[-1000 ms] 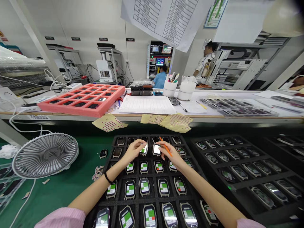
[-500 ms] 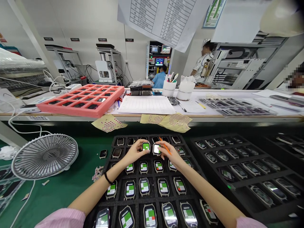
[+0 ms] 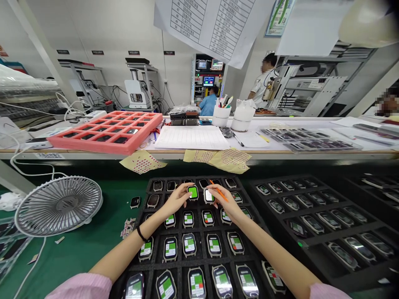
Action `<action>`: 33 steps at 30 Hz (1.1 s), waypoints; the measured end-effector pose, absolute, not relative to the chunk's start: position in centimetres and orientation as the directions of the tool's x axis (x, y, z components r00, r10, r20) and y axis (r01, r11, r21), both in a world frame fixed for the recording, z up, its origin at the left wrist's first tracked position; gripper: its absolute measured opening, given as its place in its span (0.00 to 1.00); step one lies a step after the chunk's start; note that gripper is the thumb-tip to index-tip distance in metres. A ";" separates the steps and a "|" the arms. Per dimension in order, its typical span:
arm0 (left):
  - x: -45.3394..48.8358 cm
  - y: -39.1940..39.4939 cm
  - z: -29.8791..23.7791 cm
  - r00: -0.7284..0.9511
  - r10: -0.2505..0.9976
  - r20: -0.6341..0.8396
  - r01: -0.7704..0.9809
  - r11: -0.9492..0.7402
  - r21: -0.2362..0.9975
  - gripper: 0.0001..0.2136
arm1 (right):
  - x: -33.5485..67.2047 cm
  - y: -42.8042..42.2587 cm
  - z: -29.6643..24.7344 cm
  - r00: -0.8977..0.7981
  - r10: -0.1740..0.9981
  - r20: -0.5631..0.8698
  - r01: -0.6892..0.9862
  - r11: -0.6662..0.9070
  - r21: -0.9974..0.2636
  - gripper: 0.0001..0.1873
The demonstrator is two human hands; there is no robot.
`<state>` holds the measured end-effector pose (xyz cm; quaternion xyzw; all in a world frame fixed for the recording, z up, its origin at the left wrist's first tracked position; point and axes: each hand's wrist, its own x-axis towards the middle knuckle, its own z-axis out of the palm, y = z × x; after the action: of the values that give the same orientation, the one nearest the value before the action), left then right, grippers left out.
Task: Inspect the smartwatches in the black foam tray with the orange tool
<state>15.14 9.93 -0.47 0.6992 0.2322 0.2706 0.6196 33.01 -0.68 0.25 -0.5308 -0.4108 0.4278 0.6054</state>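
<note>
Head view. Left hand: thumb and fingers drawn in to the thickness of a green-lit watch, gripping it by its left edge. Right hand: fingers bent, pinching a white-lit watch along its right side; an orange pen also sits among those fingers. Both watches over the far rows of the black tray, side by side, apart – a slim gap between.

Edges: shelf front runs left to right just beyond the tray's far edge, yellow sheets hanging off it. To the right, a narrow dark gap, then a second tray. More room on the left: a strip of green mat between fan and tray, with a loose watch and paper scraps on it. Forearms cross low over the near rows.

Materials: tray matte, foam-like, cut into boxy pockets – watches sunk in them, rounded rectangles, pale metal rims, glossy glass. Fan round, pale, ribbed grille. Sheets creased, dotted dark. Pink tray on the shelf, left: thick soft-looking walls, square cells.
</note>
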 end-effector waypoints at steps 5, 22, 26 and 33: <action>15.1 9.9 -0.6 0.754 0.649 0.102 -0.007 -0.148 0.989 0.23 | 33.1 -0.5 0.2 0.263 0.963 0.054 -0.074 0.076 -0.994 0.15; 15.0 9.8 -0.5 0.745 0.662 0.081 0.026 -0.151 0.988 0.25 | 33.0 -0.6 0.3 0.304 0.952 0.027 -0.133 0.071 -0.989 0.17; 15.0 9.8 -0.4 0.736 0.670 0.092 0.015 -0.152 0.988 0.24 | 33.0 -0.7 0.5 0.353 0.936 -0.010 -0.185 0.059 -0.981 0.15; 15.1 10.0 -0.8 0.739 0.668 0.083 0.023 -0.148 0.989 0.24 | 33.1 -0.8 0.6 0.351 0.936 -0.020 -0.196 0.052 -0.979 0.15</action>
<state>15.09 9.97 -0.76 0.7092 0.2436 0.2666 0.6055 33.07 -0.84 0.57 -0.5237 -0.3532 0.4467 0.6336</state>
